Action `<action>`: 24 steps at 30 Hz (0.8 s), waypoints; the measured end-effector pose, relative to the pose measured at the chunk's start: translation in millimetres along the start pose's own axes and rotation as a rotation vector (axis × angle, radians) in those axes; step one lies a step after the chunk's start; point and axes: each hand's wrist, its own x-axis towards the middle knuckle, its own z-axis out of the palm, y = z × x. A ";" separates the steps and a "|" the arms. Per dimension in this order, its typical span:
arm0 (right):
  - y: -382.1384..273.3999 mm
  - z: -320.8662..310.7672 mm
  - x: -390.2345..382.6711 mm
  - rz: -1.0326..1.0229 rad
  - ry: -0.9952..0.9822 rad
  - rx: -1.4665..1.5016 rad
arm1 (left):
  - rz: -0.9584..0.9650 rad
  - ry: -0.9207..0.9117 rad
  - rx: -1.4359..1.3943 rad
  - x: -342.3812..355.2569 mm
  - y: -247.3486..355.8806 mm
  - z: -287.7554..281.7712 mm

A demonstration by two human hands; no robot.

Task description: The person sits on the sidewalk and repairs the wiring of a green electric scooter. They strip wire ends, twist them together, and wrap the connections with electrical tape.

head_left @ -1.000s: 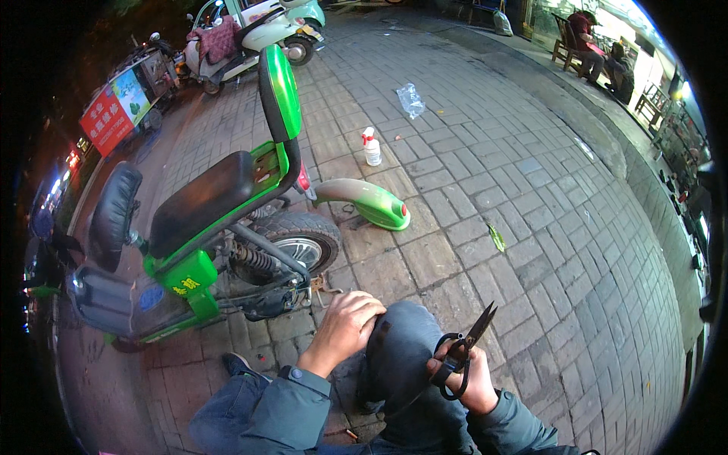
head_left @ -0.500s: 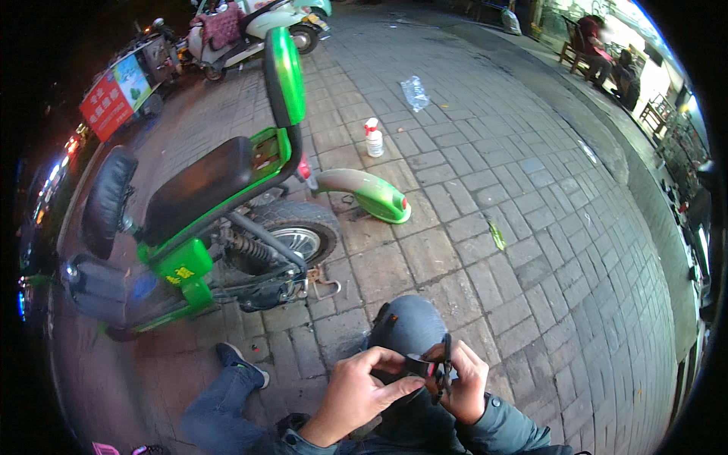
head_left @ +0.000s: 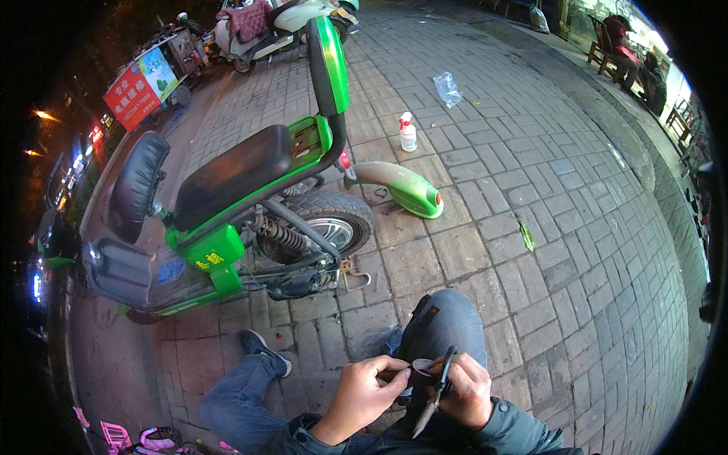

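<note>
Above my lap, my left hand [head_left: 368, 394] is closed in a pinch at the left edge of a small dark ring with a pale rim, which looks like a roll of tape [head_left: 422, 366]. My right hand [head_left: 467, 388] is closed around the other side of the roll. It also grips a tool with a dark handle and a pale pointed blade [head_left: 427, 415], tip down toward me. The tool's exact kind is unclear, and my fingers hide part of it. Ahead to the left stands a green electric scooter [head_left: 220, 258], its rear wheel [head_left: 334, 227] exposed.
A green-and-white fender [head_left: 398, 186] lies behind the wheel on the brick pavement [head_left: 485, 250]. Beyond are a white spray bottle with a red top [head_left: 408, 135] and a clear plastic bag [head_left: 447, 89]. Parked scooters [head_left: 265, 34] and a red-and-blue sign [head_left: 140, 87] are farther off; people sit at far right.
The view has shifted, so the scooter and pavement appear farther right. The roll has turned to show its pale rim, and the blade in my right hand now points down.
</note>
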 end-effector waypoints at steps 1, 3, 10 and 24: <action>-2.0 1.4 0.7 -0.002 -0.030 -0.033 | 0.002 0.022 0.011 -1.6 0.0 -0.5; -4.9 5.1 4.1 -0.033 -0.036 -0.038 | 0.000 0.047 0.020 -3.3 0.6 -1.5; -8.8 8.6 7.5 -0.022 -0.050 -0.014 | -0.062 0.024 0.049 -6.2 -8.6 -3.8; -9.7 -7.9 5.2 0.409 -0.134 1.032 | -0.307 -0.529 -0.869 -25.5 -55.2 -50.3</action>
